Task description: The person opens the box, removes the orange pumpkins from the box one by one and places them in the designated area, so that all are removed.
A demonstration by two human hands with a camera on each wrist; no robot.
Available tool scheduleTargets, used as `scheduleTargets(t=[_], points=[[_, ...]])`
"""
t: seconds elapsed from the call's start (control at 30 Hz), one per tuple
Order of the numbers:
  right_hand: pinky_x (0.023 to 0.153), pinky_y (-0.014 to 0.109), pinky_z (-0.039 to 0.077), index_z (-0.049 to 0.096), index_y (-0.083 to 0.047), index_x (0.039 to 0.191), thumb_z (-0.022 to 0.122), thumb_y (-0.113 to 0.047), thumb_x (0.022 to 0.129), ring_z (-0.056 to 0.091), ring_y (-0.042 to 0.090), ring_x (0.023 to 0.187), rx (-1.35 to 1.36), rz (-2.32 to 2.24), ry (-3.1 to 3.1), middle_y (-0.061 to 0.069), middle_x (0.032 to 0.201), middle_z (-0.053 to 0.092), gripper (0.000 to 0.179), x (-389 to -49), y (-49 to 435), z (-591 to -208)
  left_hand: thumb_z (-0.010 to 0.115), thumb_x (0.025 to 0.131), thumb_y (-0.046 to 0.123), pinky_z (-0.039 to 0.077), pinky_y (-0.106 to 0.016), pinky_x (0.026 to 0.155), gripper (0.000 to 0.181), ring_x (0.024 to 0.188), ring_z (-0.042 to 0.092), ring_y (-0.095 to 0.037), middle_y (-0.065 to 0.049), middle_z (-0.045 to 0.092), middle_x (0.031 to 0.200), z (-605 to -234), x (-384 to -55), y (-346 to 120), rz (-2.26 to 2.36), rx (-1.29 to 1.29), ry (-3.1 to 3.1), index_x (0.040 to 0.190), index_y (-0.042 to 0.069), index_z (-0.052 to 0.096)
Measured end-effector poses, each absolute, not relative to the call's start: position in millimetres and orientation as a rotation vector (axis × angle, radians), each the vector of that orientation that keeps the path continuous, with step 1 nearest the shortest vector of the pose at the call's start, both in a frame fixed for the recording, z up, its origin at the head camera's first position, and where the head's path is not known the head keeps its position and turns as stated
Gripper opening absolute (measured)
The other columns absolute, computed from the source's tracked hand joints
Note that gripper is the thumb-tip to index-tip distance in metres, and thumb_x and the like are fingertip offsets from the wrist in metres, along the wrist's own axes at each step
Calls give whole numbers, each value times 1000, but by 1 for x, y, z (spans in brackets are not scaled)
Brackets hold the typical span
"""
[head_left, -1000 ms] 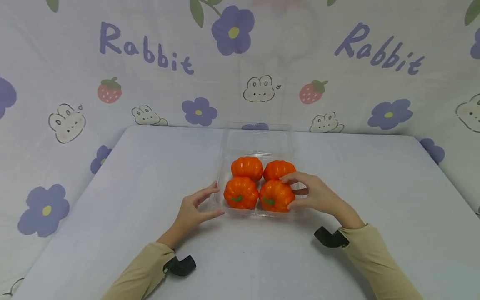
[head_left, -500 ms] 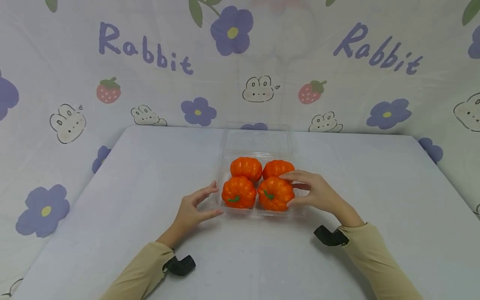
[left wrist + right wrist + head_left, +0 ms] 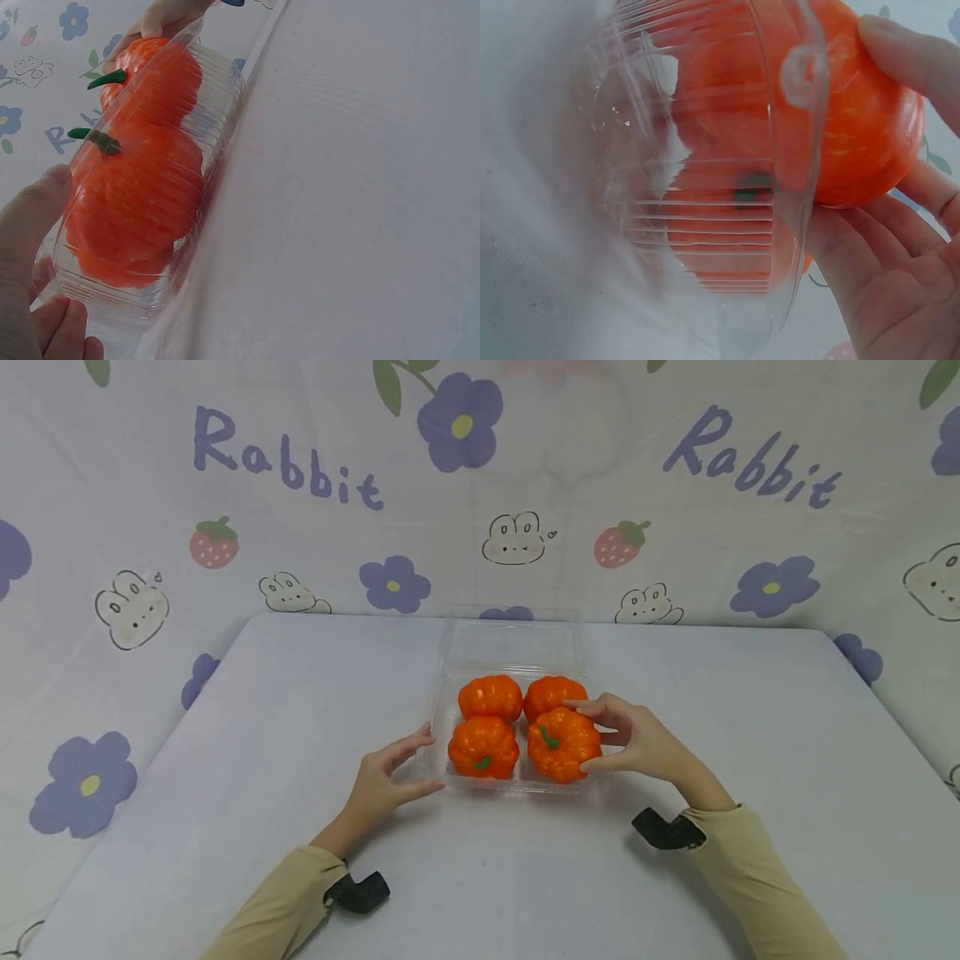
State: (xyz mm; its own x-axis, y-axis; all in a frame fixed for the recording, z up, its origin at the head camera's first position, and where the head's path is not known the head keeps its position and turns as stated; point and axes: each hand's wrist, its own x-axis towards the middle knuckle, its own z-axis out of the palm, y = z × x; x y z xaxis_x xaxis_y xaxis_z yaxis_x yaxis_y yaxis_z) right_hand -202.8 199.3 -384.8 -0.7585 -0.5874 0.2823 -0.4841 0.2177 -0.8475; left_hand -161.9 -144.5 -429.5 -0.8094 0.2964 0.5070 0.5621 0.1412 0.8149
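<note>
In the head view, a clear hinged plastic box (image 3: 487,787) holds several glossy orange toy pumpkins with green stems. My right hand (image 3: 648,747) grips the front right pumpkin (image 3: 564,747) between thumb and fingers; in the right wrist view that pumpkin (image 3: 870,142) bulges above the rim. Beside it the front left pumpkin (image 3: 482,747) sits down in the box. Two more, the back left pumpkin (image 3: 490,697) and the back right pumpkin (image 3: 551,693), lie behind. My left hand (image 3: 381,785) is at the box's front left corner, thumb and fingers spread along its edges.
The box's transparent lid (image 3: 513,643) is folded back toward the rear of the white table (image 3: 330,685). Behind the table hangs a cloth (image 3: 555,468) printed with rabbits, flowers and strawberries. Each sleeve carries a dark mount, the left mount (image 3: 360,893) and the right mount (image 3: 667,829).
The front right pumpkin has shifted right with my right hand and turned, its stem tipping upward. A gap has opened beside the front left pumpkin, which rolled slightly forward. My left hand stays put.
</note>
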Motion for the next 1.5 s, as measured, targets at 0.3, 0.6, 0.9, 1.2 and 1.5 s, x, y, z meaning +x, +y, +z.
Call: scheduleTargets(t=[0.3, 0.6, 0.9, 1.2, 1.5], points=[[78, 43, 49, 48, 1, 99, 75, 9, 64, 49, 14, 108, -988, -1634, 2324, 20, 120, 50, 45, -205, 201, -384, 75, 62, -12, 36, -40, 93, 50, 114, 44, -36, -29, 47, 119, -432, -161, -145, -1709, -823, -2210, 107, -15, 55], [79, 35, 49, 40, 8, 124, 71, 8, 69, 44, 15, 110, -1029, -1648, 2269, 19, 121, 42, 64, -207, 205, -384, 76, 62, -11, 37, -41, 92, 50, 113, 45, -37, -30, 48, 118, -431, -162, -144, -1689, -831, -2203, 107, -15, 55], [81, 31, 48, 44, 12, 123, 74, 9, 67, 48, 13, 110, -1081, -1732, 2310, 11, 122, 49, 64, -206, 209, -383, 75, 62, -12, 36, -42, 92, 50, 113, 44, -37, -30, 48, 118, -429, -161, -144, -1684, -848, -2201, 107, -15, 55], [86, 25, 44, 41, 15, 124, 74, 7, 68, 51, 10, 107, -951, -1836, 2299, 7, 124, 51, 65, -201, 212, -381, 75, 63, -10, 36, -41, 93, 50, 114, 44, -36, -30, 47, 120, -427, -161, -143, -1686, -834, -2232, 108, -15, 54], [80, 26, 47, 41, 14, 124, 72, 8, 70, 54, 11, 102, -828, -1893, 2279, -3, 118, 55, 63, -203, 216, -383, 75, 62, -11, 36, -40, 93, 51, 113, 45, -37, -30, 47, 119, -429, -160, -143, -1665, -840, -2215, 109, -14, 55]])
